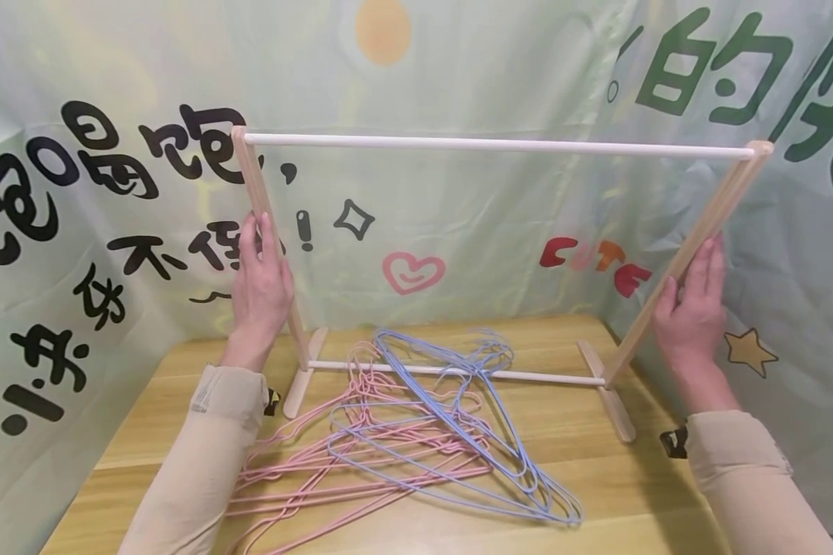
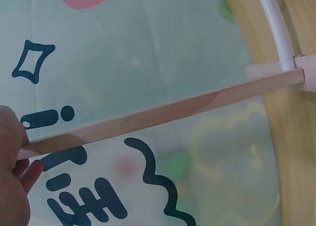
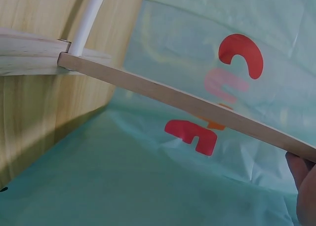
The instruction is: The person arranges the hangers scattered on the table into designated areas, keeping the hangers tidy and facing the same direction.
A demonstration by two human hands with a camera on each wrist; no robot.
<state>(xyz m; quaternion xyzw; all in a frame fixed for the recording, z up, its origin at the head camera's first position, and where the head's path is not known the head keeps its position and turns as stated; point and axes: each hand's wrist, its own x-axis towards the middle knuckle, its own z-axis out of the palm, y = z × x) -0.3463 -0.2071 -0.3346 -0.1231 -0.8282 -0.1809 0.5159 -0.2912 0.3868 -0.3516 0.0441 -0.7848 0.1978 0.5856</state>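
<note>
A small clothes rack (image 1: 493,144) stands upright on the wooden table, with white rods at top and bottom and wooden side posts. My left hand (image 1: 260,289) grips the left post (image 1: 251,173) around mid-height; the left wrist view shows fingers (image 2: 32,175) on both sides of the wood. On the opposite side, the right post (image 1: 718,200) is held by my right hand (image 1: 694,316), its thumb (image 3: 297,168) against the wood in the right wrist view. Pink hangers (image 1: 298,466) and blue hangers (image 1: 451,420) lie in a tangled pile between my forearms, overlapping the bottom rod (image 1: 555,377).
Pale green printed cloth (image 1: 493,216) walls in the table (image 1: 562,470) at the back and both sides. Flat wooden feet (image 1: 618,416) carry the posts. Small dark objects (image 1: 675,443) show beside each sleeve cuff.
</note>
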